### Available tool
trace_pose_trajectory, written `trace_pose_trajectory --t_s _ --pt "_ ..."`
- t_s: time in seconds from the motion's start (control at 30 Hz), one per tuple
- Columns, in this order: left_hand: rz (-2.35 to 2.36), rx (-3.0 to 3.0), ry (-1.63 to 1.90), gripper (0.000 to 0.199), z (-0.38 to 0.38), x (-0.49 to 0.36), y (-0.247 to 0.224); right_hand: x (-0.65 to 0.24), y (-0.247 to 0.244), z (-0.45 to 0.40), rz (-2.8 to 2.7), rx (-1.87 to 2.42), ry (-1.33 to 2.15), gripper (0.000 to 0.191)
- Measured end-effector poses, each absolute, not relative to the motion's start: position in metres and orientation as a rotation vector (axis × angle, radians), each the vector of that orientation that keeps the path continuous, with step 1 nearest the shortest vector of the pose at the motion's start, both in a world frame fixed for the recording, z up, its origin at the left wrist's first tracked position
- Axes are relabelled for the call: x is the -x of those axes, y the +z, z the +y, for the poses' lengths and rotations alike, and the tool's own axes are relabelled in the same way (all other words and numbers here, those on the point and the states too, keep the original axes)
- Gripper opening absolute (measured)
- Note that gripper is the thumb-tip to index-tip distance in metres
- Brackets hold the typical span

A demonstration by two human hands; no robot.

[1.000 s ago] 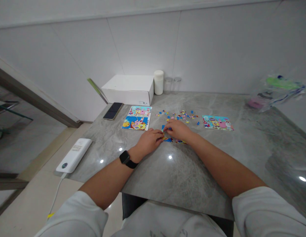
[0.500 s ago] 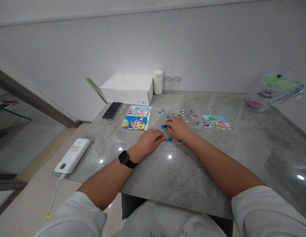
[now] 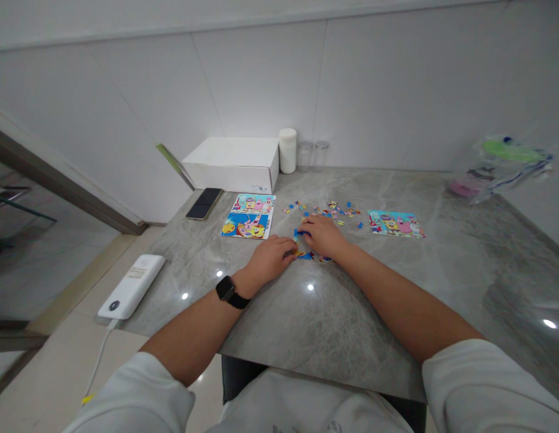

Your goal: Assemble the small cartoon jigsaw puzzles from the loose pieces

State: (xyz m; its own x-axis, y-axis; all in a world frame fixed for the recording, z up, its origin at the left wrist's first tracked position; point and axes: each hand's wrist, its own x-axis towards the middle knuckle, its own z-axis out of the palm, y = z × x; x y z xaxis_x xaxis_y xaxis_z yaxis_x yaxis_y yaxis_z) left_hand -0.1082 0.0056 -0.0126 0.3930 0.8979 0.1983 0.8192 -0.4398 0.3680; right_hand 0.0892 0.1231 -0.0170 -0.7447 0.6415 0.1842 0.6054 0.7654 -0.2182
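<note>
On the grey table, a small group of joined jigsaw puzzle pieces [image 3: 305, 255] lies between my hands. My left hand [image 3: 273, 255] has its fingers curled at the left edge of this group, thumb and fingertips pressed on it. From the other side my right hand [image 3: 323, 234] reaches in, its fingers closed on a blue puzzle piece [image 3: 299, 233] at the group's upper end. Part of the pieces is hidden under the right hand and wrist. Just beyond it, several loose puzzle pieces [image 3: 333, 210] are scattered.
A picture card [image 3: 396, 224] lies to the right, a two-picture sheet [image 3: 247, 216] to the left beside a phone [image 3: 204, 203]. At the back stand a white box [image 3: 234, 162], a white bottle [image 3: 287, 150] and two glass jars [image 3: 312, 156]. A white power bank [image 3: 133, 286] rests at the left edge.
Both hands stay almost where they were, on the same pieces. The whole view has shifted very slightly.
</note>
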Motion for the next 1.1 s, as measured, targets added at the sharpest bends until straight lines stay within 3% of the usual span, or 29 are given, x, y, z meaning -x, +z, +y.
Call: trace_pose_trajectory --t_s 0.67,1.1 --pt "1.513 -2.15 1.076 0.019 0.016 0.127 -0.014 -0.139 0.05 0.16 -1.965 1.192 0.242 0.022" --pt "1.458 -2.08 1.107 0.021 0.024 0.13 -0.023 -0.168 0.074 0.173 -1.753 1.201 0.278 0.02"
